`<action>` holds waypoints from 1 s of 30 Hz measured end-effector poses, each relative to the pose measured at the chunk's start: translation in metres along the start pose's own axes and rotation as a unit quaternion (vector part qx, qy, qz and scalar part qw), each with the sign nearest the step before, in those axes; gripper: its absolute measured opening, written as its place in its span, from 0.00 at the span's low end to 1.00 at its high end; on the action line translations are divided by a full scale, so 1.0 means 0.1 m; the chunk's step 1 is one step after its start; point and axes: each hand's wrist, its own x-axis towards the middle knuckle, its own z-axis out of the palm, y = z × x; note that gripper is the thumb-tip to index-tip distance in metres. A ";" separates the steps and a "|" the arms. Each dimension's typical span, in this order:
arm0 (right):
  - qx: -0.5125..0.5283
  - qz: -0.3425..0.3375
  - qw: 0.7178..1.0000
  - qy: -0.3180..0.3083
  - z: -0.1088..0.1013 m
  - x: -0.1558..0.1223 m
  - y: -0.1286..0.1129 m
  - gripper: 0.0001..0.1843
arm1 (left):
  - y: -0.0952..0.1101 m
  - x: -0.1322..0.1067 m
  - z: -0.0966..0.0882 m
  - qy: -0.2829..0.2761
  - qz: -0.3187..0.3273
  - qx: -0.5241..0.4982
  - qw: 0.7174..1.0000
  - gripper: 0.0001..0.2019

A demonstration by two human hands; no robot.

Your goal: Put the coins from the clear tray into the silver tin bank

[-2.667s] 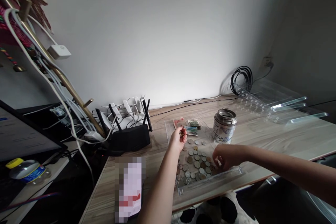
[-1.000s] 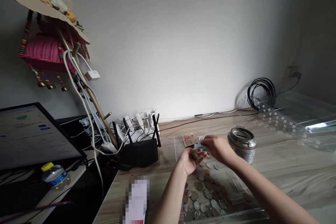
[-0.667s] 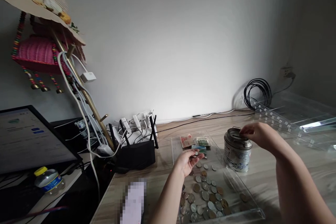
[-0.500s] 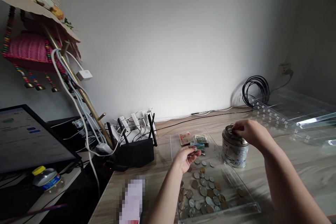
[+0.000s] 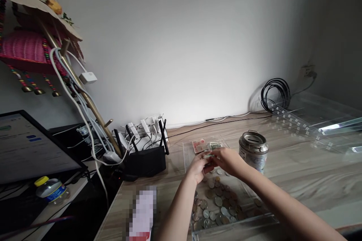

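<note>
My left hand (image 5: 197, 168) is cupped above a clear plastic tray (image 5: 234, 221), its fingers curled round coins that are mostly hidden now. My right hand (image 5: 228, 160) meets it from the right, thumb and fingers pinched together over the left fingers; what they grip is hidden. Below both hands, many silver and brass coins (image 5: 218, 201) lie scattered in the tray. At its far end rest a reddish banknote (image 5: 199, 145) and a green banknote (image 5: 216, 145). Right of the tray stands a round metal coin tin (image 5: 256, 161), its lid closed, with a slot in the top.
A black router (image 5: 145, 163) and white plugs stand at the back left. Farther left are a laptop (image 5: 34, 150) and a bottle with a yellow cap (image 5: 52, 190). Clear acrylic panels (image 5: 316, 128) and a coiled black cable (image 5: 275, 94) lie at the back right.
My right hand has left the lid of the coin tin and moved left to my left hand. The tin's slot is now uncovered. My left hand stays over the tray.
</note>
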 end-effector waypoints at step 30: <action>0.013 0.010 1.000 0.017 -0.05 -0.02 0.06 0.13 | 0.01 -0.01 0.00 -0.002 -0.016 -0.008 1.000 0.12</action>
